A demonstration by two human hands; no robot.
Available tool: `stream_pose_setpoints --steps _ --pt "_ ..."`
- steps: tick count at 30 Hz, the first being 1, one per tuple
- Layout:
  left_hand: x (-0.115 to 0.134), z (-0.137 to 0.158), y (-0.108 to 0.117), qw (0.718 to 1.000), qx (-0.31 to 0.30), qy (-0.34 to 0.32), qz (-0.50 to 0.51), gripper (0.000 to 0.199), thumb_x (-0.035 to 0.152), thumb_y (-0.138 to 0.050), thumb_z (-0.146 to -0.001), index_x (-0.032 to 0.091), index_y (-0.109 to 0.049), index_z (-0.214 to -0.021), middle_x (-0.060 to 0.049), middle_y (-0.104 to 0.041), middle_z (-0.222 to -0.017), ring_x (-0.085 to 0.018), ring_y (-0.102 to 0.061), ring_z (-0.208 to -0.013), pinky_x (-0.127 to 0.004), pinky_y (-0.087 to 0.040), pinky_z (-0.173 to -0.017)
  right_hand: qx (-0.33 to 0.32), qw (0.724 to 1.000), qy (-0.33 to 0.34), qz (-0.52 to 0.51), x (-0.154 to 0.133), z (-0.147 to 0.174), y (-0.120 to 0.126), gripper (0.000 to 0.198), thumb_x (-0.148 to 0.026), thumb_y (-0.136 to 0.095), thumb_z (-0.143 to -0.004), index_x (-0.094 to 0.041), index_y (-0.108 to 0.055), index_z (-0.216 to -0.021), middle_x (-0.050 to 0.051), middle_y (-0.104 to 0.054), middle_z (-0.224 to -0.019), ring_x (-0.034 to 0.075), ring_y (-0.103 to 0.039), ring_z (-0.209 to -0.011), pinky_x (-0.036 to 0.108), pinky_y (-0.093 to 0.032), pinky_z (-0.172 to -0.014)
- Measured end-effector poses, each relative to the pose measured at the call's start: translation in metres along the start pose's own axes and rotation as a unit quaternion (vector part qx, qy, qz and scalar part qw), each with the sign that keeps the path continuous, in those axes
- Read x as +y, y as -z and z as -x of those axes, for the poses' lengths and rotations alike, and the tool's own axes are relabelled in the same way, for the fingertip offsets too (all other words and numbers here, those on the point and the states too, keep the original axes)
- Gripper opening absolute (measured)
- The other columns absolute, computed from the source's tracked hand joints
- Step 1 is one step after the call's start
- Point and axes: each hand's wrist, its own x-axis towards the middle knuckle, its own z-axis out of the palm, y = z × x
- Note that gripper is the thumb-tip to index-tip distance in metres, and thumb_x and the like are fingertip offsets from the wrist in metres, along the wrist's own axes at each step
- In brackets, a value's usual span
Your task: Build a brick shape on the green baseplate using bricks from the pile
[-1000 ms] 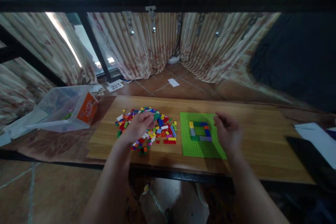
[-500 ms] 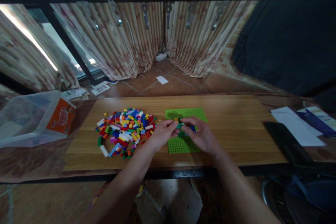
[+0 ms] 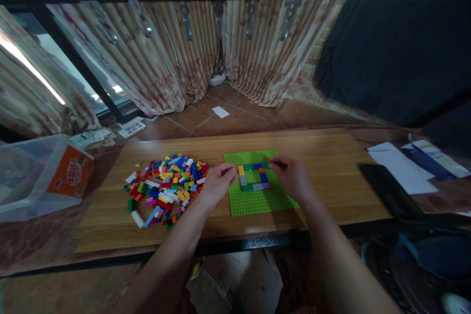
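Bricks (image 3: 167, 196) of many colours are lying in a loose heap just left of my left hand (image 3: 217, 184). That hand is reaching to the left edge of a green baseplate (image 3: 257, 203), its thumb and index finger bunching close together; from out here I'm not managing to tell whether anything is sitting between them. On the baseplate, between both hands, a rectangular brick outline (image 3: 266, 180) is standing, a yellow brick (image 3: 241, 170) marking its far left corner. My right hand (image 3: 293, 176) is leaning over the baseplate's right edge and pinching a green brick (image 3: 265, 164) at the outline's far right corner.

Off the left end of the wood-grain tabletop (image 3: 331, 176), a clear tub (image 3: 22, 162) with an orange label (image 3: 69, 171) is standing; at the right end, a dark flat object (image 3: 390, 191) is lying, white paper (image 3: 401, 169) resting beside it. Beyond, I'm seeing striped curtains (image 3: 162, 64) hanging, a white card (image 3: 221, 112) lying on the tiled floor (image 3: 290, 117), and dark cloth (image 3: 386, 59) filling the right side.
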Motion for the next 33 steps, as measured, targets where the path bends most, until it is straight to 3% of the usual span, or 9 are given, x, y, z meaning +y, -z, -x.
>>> stream_pose_setpoints --steps 12,21,26,29,33 --pt "-0.011 -0.007 0.005 0.975 -0.004 -0.102 -0.197 0.017 0.022 -0.053 -0.080 0.015 -0.067 -0.086 -0.002 -0.066 -0.075 -0.014 -0.059 -0.066 -0.024 -0.046 -0.062 -0.048 0.985 -0.064 0.151 0.011 0.002 0.008 0.019 -0.024 -0.056 -0.084 -0.016 -0.073 -0.088 0.009 -0.074 -0.086 0.023 -0.068 -0.078 0.034 -0.050 -0.073" --pt "-0.008 -0.004 0.002 0.962 0.000 -0.134 -0.237 0.015 0.017 -0.052 -0.082 0.016 -0.066 -0.084 -0.002 -0.068 -0.076 -0.015 -0.062 -0.072 -0.025 -0.047 -0.068 -0.048 0.972 -0.061 0.223 0.010 0.001 0.002 0.019 -0.025 -0.062 -0.079 -0.016 -0.072 -0.092 0.011 -0.072 -0.090 0.024 -0.066 -0.081 0.035 -0.049 -0.073" --pt "-0.006 -0.002 0.001 0.956 0.006 -0.141 -0.257 0.015 0.017 -0.052 -0.083 0.017 -0.067 -0.085 -0.002 -0.070 -0.079 -0.015 -0.063 -0.074 -0.026 -0.048 -0.070 -0.018 0.989 0.000 0.150 0.005 0.001 -0.002 0.019 -0.026 -0.060 -0.081 -0.017 -0.071 -0.093 0.008 -0.069 -0.091 0.019 -0.063 -0.076 0.034 -0.049 -0.074" --pt "-0.005 -0.001 -0.001 0.951 0.003 -0.139 -0.276 0.016 0.018 -0.052 -0.084 0.016 -0.067 -0.089 -0.004 -0.071 -0.085 -0.017 -0.064 -0.077 -0.027 -0.048 -0.073 -0.052 0.991 0.058 0.106 -0.002 0.005 -0.010 0.019 -0.026 -0.060 -0.082 -0.019 -0.071 -0.096 0.006 -0.067 -0.092 0.018 -0.062 -0.078 0.033 -0.049 -0.076" --pt "-0.006 0.001 -0.002 0.944 0.004 -0.135 -0.301 0.017 0.018 -0.051 -0.085 0.017 -0.067 -0.091 -0.005 -0.071 -0.090 -0.018 -0.065 -0.081 -0.028 -0.049 -0.076 -0.101 0.980 0.107 0.133 -0.011 0.007 -0.023 0.020 -0.023 -0.060 -0.083 -0.021 -0.071 -0.099 0.006 -0.065 -0.093 0.020 -0.060 -0.090 0.035 -0.047 -0.085"
